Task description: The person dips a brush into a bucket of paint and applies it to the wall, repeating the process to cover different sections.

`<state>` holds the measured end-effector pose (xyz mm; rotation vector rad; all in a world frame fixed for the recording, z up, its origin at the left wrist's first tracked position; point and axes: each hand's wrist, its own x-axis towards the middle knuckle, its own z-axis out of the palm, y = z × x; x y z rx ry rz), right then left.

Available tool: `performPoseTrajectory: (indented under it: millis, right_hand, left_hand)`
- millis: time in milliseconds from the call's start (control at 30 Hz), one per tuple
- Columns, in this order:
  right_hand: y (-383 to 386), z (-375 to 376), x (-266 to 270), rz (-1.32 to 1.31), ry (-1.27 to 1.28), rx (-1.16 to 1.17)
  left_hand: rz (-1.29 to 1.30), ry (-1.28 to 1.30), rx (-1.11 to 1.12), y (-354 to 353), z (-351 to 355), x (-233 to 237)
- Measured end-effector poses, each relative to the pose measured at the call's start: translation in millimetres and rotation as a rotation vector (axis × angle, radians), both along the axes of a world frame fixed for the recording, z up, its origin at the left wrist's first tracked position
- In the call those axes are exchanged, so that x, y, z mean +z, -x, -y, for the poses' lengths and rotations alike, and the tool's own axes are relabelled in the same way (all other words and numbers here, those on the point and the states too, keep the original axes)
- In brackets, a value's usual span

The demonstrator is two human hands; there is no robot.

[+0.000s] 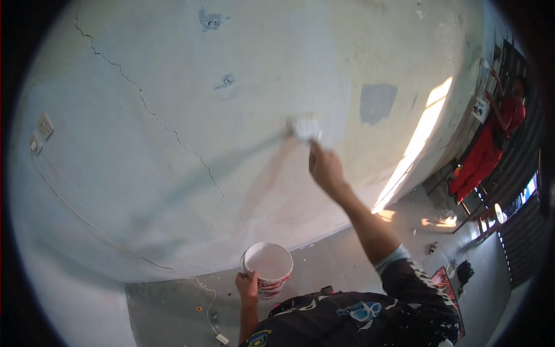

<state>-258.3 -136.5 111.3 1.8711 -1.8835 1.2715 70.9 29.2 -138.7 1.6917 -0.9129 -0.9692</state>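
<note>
The right hand is raised to the wall, closed around the handle of a brush. The handle is hidden inside the fist, and the brush head is blurred, so only a pale block pressed against the plaster can be made out. Below the brush the wall looks lighter and wet, but the edge of that area is hard to trace.

The left hand is low, near the bottom of the view, its fingers curled over the rim of a white bucket. The thumb side is out of sight behind the rim. The bucket is tilted toward the camera and shows a pale pink-white inside; whether it rests on the floor or hangs from the hand cannot be told.

A thin crack runs down the wall from upper left toward the middle. Two switch plates sit at the far left, with a cable trailing down from them to the floor. A grey patch shows to the right of the brush, and beside it a bright strip of sunlight.

At the far right another person in red stands with an arm raised to the wall — small, warped by the lens, and what the hand holds cannot be seen. The dark sleeve and chest are cut off by the bottom edge.
</note>
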Motion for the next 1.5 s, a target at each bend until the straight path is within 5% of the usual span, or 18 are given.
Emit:
performPoseTrajectory:
  millis: [67, 167, 233, 467, 633, 700, 800, 1000, 1100, 1333, 1433, 1500]
  right_hand:
    - [-4.9, -21.5, -38.3, 0.098, -0.381, 0.022]
    - [2.6, -19.1, -82.5, 0.234, -0.370, 0.074]
    - [8.8, -9.9, -53.3, 0.261, -0.414, 0.052]
    - [13.8, -3.0, 187.4, 0.147, 0.050, 0.087]
    - [19.1, -10.8, 320.0, 0.013, 0.537, 0.042]
    - [17.9, -24.8, 353.0, -0.074, 0.517, 0.002]
    - [38.4, 13.7, 340.8, -0.149, 0.426, -0.011]
    - [51.6, -8.5, 185.2, -0.086, 0.016, 0.077]
    - [59.2, -46.4, 211.1, 0.066, -0.349, 0.100]
    - [60.2, -30.8, 346.2, -0.085, 0.351, 0.055]
    - [47.8, 6.3, 350.9, -0.217, 0.371, 0.022]
    - [31.9, 19.8, 303.6, -0.187, 0.348, 0.021]
  left_hand:
    - [-0.025, -0.007, -0.009, -0.2, 1.2, -4.4]
    - [-0.041, -0.033, -0.024, -3.8, -4.2, 4.1]
    - [-0.046, -0.043, -0.028, -3.7, -1.9, 7.5]
    - [0.051, -0.009, -0.060, 4.4, -0.8, 12.7]
    - [-0.017, -0.052, -0.026, -0.2, -4.3, -0.6]
    - [-0.045, -0.044, -0.017, 3.8, -7.0, 14.6]
    - [-0.045, -0.054, -0.003, 3.5, -8.4, 8.6]
    - [-0.044, -0.050, 0.040, 4.4, -10.5, 4.6]
    - [-0.066, -0.019, 0.025, 3.9, -11.4, 19.8]
    - [0.005, -0.060, -0.039, 1.1, -1.6, 11.3]
    - [0.033, -0.073, -0.046, 7.2, -2.9, 20.4]
    - [0.067, -0.054, -0.043, 10.1, -2.3, 13.6]
